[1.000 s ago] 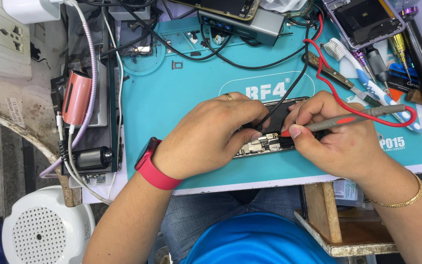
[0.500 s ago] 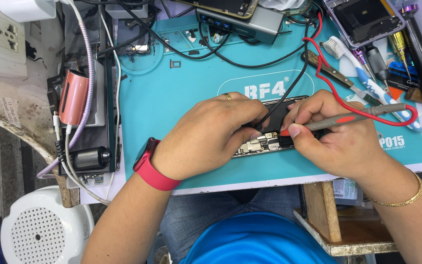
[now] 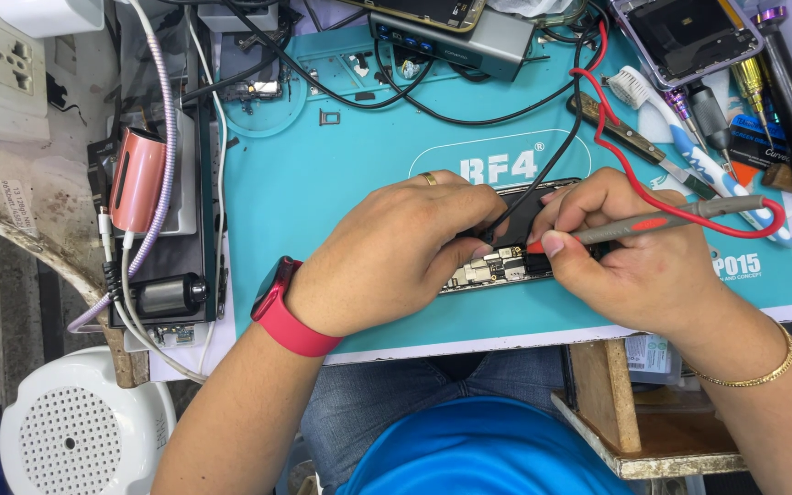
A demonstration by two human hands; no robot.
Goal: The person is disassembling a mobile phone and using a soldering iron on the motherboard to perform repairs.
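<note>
My left hand (image 3: 396, 252) pins the opened phone (image 3: 497, 266) on the teal mat (image 3: 323, 183) to steady it, gripping a black probe; my right hand (image 3: 634, 261) pinches the grey probe (image 3: 662, 223) onto its board.

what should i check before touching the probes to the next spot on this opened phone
1. Red-lead probe held in right hand: ok.
2. Black lead pinched under left hand: ok; its tip is hidden.
3. Opened phone lies flat on the teal mat: ok.
4. Probe tips on separate contacts: cannot tell, fingers cover them.
5. Red lead clear of the tweezers: not ok, it crosses them.
</note>
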